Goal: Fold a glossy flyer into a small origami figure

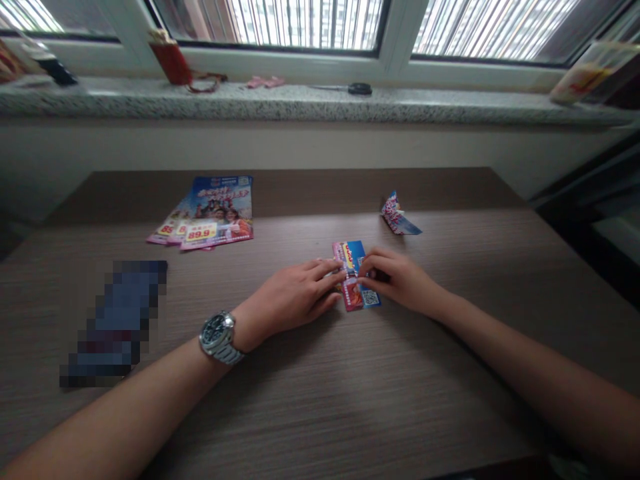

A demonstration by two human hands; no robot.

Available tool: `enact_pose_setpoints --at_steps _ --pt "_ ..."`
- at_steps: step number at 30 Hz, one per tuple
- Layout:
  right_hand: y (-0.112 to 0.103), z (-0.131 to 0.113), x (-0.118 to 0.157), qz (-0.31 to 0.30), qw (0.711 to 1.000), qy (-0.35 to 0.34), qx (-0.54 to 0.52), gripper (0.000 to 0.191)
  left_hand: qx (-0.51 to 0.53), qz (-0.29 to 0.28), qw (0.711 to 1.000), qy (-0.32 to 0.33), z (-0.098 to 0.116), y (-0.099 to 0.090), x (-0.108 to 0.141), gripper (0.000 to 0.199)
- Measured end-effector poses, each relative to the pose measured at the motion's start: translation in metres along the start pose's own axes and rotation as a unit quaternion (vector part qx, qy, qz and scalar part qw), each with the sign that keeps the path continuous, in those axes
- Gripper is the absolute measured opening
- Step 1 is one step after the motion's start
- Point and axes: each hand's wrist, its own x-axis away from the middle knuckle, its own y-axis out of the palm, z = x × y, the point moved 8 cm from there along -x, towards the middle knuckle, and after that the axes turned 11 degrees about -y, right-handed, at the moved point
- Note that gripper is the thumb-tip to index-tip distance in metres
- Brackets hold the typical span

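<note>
Nearest, on the left part of the bench (280, 413), lies a dark thing (117, 313) blurred into little squares, so I cannot tell what it is. A shiny watch (217, 335) is on the left wrist.

A bit farther, right of the middle of the bench and well in from its left and right edges, is the folded paper (354, 295). The left hand (305, 290) is spread out and palm down, with its fingertips on the paper's left side. The right hand (400, 277) is curled, with thumb and finger at the paper's right side; I cannot tell if they pinch it or only press.

The paper looks thin and shiny. I think it is very light, easy to bend, a bit slippery, and could rip or crease. The long sides seem good places to hold it, one hand on each, with soft fingers.

Its long way runs from near to far. The far end points at the bench's far edge and leans a little left. A square code (371, 298) sits at its near right corner.

Farther still, a pile of flyers (220, 213) lies toward the far left corner, and a folded paper shape (397, 215) toward the far right corner.
</note>
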Motion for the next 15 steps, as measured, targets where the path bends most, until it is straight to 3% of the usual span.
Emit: enact_pose_setpoints --at_steps 7,15 --pt "0.003 0.026 -0.014 0.012 0.998 0.056 0.039 0.006 0.001 0.005 1.000 -0.002 0.000 0.000 0.000 0.041" --pt "0.005 0.009 -0.006 -0.018 0.999 0.018 0.034 0.006 0.013 0.010 1.000 -0.005 0.000 0.000 0.000 0.039"
